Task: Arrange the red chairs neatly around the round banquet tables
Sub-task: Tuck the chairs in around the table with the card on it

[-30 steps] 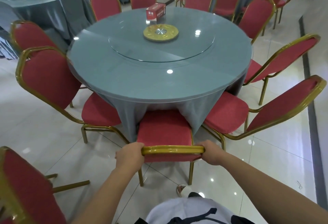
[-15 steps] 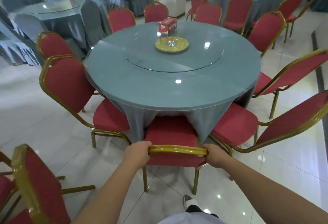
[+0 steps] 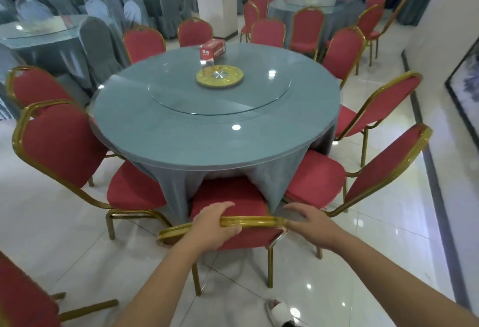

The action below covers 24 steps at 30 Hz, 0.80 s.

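A red chair [image 3: 233, 199] with a gold frame stands in front of me, its seat pushed under the cloth of the round grey-blue banquet table [image 3: 207, 129]. My left hand [image 3: 216, 225] grips the gold top rail of its backrest, fingers over the front and thumb behind. My right hand [image 3: 311, 225] hovers at the rail's right end with fingers spread and loose, holding nothing. Several more red chairs ring the table, among them one at the near left [image 3: 62, 145] and one at the near right [image 3: 383, 171].
A glass turntable with a gold centre disc [image 3: 219, 75] and a red tissue box [image 3: 212, 50] sit on the table. Another red chair's back [image 3: 23, 298] is at the lower left. A white wall [image 3: 453, 41] runs along the right. Further tables stand behind.
My right hand has let go of the rail's right end and opened. My left hand has slid rightward along the rail. The view has lifted and drawn back a little.
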Each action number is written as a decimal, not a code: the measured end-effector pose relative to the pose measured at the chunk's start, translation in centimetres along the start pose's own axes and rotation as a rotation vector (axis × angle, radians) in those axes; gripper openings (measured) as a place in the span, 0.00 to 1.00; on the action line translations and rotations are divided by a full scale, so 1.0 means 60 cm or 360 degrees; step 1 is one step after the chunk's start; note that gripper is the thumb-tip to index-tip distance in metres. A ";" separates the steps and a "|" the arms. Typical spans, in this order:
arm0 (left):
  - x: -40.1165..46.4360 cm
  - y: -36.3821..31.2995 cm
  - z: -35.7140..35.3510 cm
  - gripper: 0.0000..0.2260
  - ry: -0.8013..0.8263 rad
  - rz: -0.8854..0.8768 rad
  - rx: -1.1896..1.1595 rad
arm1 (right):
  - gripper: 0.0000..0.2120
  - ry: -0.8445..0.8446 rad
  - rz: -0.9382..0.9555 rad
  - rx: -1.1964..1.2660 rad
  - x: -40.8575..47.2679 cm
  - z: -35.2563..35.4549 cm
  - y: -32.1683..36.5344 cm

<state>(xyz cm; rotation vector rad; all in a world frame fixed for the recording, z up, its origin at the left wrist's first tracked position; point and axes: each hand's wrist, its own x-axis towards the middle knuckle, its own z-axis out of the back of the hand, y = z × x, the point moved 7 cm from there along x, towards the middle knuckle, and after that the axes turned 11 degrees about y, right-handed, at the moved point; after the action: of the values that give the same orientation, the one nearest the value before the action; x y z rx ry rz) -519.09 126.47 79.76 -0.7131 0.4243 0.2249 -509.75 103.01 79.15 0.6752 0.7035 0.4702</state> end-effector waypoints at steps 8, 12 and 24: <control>0.044 -0.240 -0.142 0.28 0.0058 -0.0409 -0.0039 | 0.22 -0.0393 -0.0152 0.0265 -0.132 0.131 -0.161; 0.096 -0.337 -0.235 0.28 0.0222 -0.0376 -0.0065 | 0.17 -0.0465 -0.0184 0.0374 -0.195 0.206 -0.271; 0.265 -0.678 -0.451 0.28 0.0397 -0.0416 -0.0127 | 0.23 -0.0568 -0.0421 0.0577 -0.359 0.443 -0.656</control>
<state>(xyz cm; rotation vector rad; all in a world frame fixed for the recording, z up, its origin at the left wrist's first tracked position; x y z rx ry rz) -499.14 79.14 78.09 -0.8707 0.5558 -0.0954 -498.60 52.15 75.99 0.9618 0.5307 -0.0287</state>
